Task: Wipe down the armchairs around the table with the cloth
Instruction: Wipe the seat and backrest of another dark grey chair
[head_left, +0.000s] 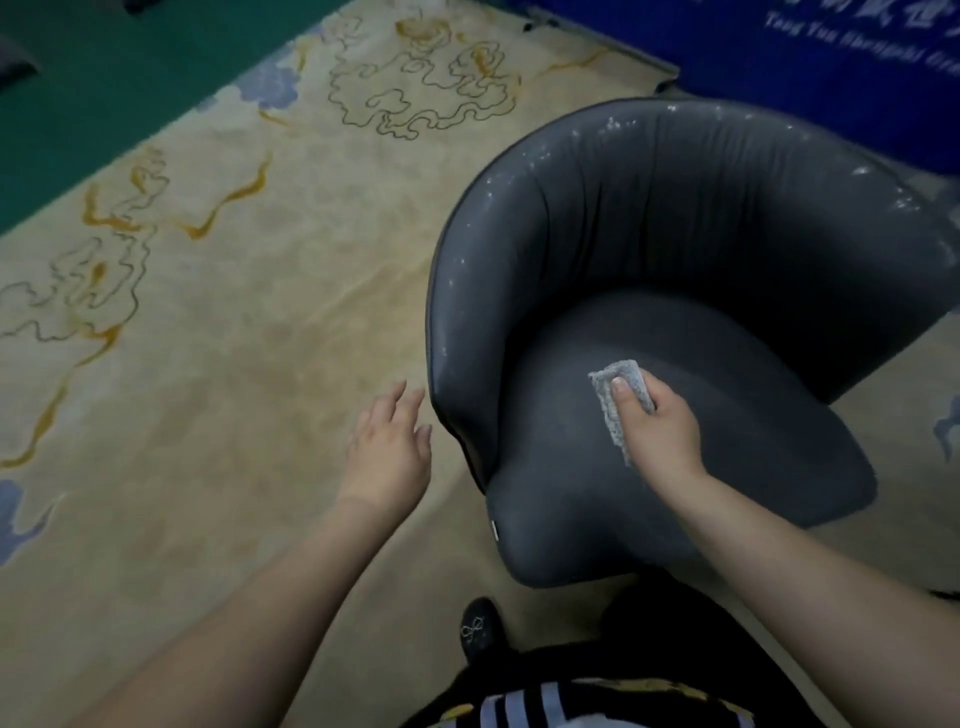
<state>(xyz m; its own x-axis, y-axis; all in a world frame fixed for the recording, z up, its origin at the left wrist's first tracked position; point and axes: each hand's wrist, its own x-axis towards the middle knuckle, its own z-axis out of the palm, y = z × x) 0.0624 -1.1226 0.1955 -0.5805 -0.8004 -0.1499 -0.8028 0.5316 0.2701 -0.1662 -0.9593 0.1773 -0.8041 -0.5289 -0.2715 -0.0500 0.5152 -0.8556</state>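
On the armchair (675, 322) seat, right hand (657, 426) gripping cloth (621, 400); left hand (389, 447) fingers loose.

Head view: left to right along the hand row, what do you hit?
Carpet → left hand → armchair's armrest edge → cloth → right hand → seat's right edge.

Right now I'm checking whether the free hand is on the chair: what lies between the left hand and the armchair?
In the head view, only a bare strip of patterned carpet separates the left hand from the armchair.
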